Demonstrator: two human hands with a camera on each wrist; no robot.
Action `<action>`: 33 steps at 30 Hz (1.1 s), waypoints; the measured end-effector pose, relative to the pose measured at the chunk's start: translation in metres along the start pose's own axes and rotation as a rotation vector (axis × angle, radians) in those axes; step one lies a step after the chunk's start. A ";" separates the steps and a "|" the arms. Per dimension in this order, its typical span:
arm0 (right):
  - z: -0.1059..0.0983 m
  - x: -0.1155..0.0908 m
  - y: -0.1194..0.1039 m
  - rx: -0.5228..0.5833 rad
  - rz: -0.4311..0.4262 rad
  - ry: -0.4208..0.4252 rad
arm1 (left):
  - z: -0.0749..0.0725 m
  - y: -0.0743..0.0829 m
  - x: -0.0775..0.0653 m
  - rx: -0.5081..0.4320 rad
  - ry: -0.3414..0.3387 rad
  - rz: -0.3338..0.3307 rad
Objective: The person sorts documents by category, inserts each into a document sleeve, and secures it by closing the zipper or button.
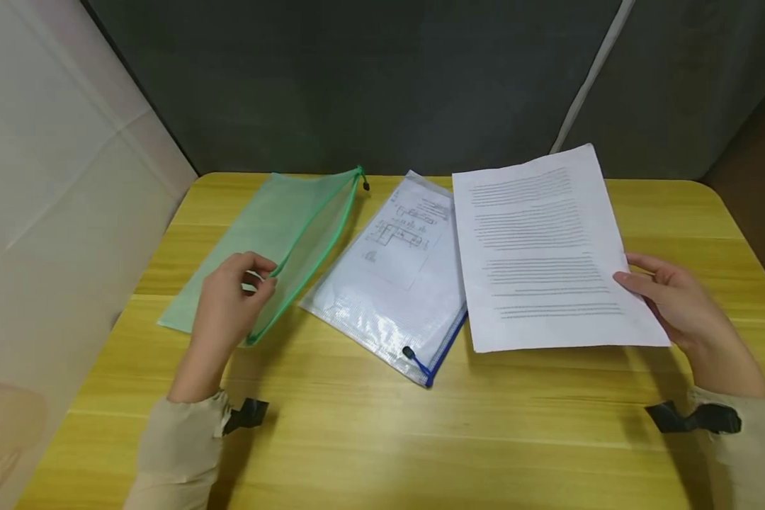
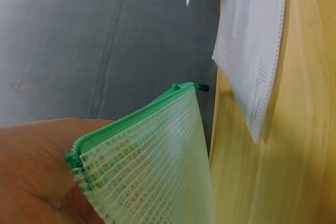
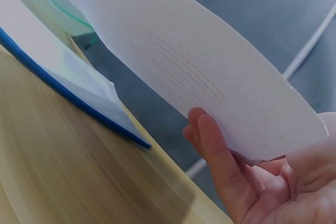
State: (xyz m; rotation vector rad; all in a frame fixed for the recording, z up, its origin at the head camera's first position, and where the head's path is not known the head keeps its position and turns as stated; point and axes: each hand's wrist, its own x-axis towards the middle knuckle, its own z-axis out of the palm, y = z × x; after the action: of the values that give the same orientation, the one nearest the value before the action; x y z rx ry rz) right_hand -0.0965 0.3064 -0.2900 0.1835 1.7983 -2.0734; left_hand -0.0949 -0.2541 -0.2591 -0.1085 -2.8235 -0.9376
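Observation:
My left hand (image 1: pixel 232 294) pinches the upper zip edge of a green mesh zipper pouch (image 1: pixel 248 219). The pouch's mouth gapes toward the right, and its dark zipper pull (image 1: pixel 366 185) hangs at the far end. On the right, my right hand (image 1: pixel 676 297) grips the right edge of a printed sheet of paper (image 1: pixel 548 262), thumb on the front and fingers behind it. The sheet is raised above the table and bends slightly. Between the hands lies a clear zipper pouch (image 1: pixel 382 290) with a blue zip; papers with a drawing show through it, partly covered by the sheet.
The wooden table (image 1: pixel 357 439) ends at a dark grey partition (image 1: pixel 357 85) at the back. A pale curtain (image 1: pixel 57 177) hangs along the left side. Black straps (image 1: pixel 245 416) are at both sleeve cuffs.

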 end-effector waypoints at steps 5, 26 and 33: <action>0.017 0.011 -0.001 -0.054 0.014 -0.014 | 0.002 0.002 0.001 -0.006 -0.006 0.001; 0.079 0.041 -0.006 -0.131 0.056 -0.107 | 0.013 0.010 0.004 -0.025 -0.081 -0.013; 0.090 0.045 -0.007 -0.158 0.067 -0.123 | 0.019 0.012 0.003 -0.024 -0.097 -0.005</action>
State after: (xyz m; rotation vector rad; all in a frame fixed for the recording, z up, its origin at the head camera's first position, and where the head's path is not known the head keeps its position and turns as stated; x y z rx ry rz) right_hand -0.1269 0.2107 -0.2836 0.0696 1.8455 -1.8459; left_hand -0.0992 -0.2332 -0.2662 -0.1540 -2.9024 -0.9941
